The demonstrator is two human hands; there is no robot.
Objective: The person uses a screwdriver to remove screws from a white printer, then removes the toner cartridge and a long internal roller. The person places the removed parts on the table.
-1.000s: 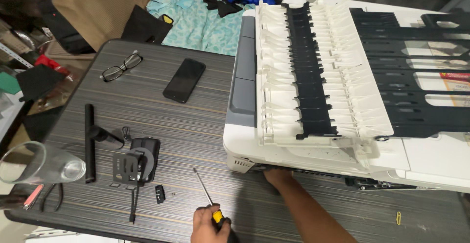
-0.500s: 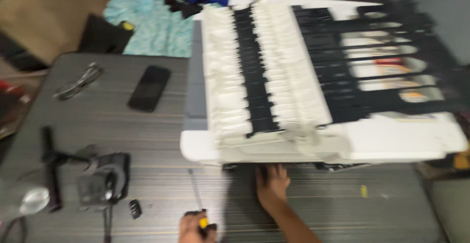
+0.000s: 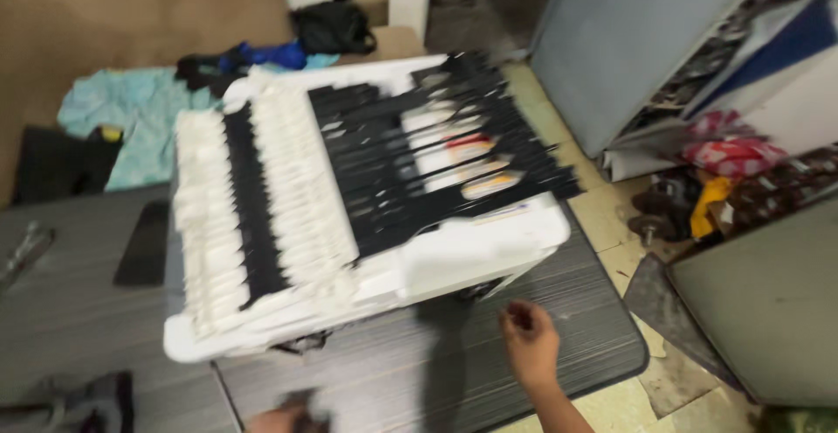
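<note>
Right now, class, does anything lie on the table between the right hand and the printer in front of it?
Nothing visible does. The right hand hovers over bare dark table, a short gap from the printer's white front edge. The frame is blurred, so a very small item could go unseen.

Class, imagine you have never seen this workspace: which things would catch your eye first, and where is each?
The big white plastic printer with black ribbed inner parts fills the middle of the dark grey wood-grain table. In front of it, the right hand hovers over the tabletop, loosely curled, while the blurred left hand sits at the bottom edge. A flat black phone lies left of the printer.
</note>
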